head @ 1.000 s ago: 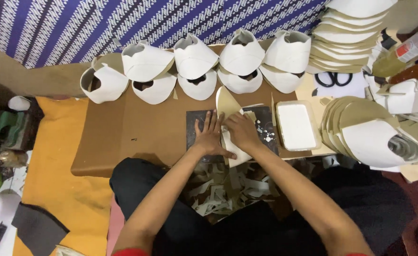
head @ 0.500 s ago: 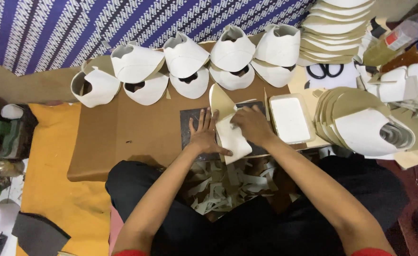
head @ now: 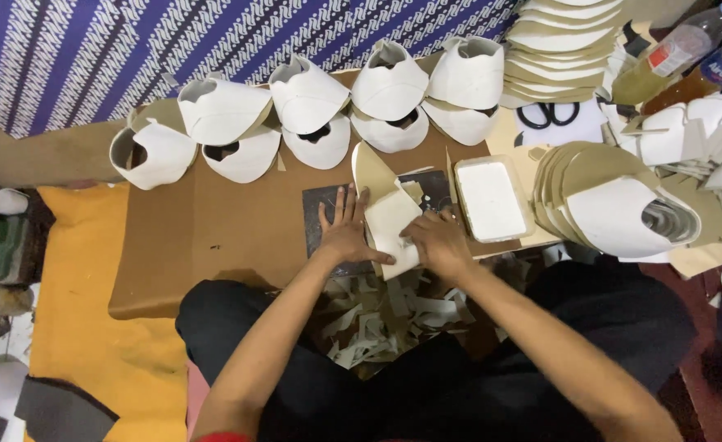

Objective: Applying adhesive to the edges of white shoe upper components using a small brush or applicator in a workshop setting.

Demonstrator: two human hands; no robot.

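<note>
My left hand lies flat, fingers spread, on the dark cutting slab, its thumb pressing the left edge of a cream-white shoe upper piece. My right hand is curled over the piece's lower right edge, fingers closed; a tool in it cannot be made out. The piece's tan pointed flap stands up at the far end. All of this rests on a low brown board across my lap.
Several folded white uppers line the board's far edge. A white tub of paste sits right of the slab. Stacked tan-and-white uppers lie at right, scissors and bottles beyond. Offcuts lie in my lap.
My right hand has slid from the far part of the piece toward me along its right edge. The left hand stays flat on the slab. The view has drifted slightly.
</note>
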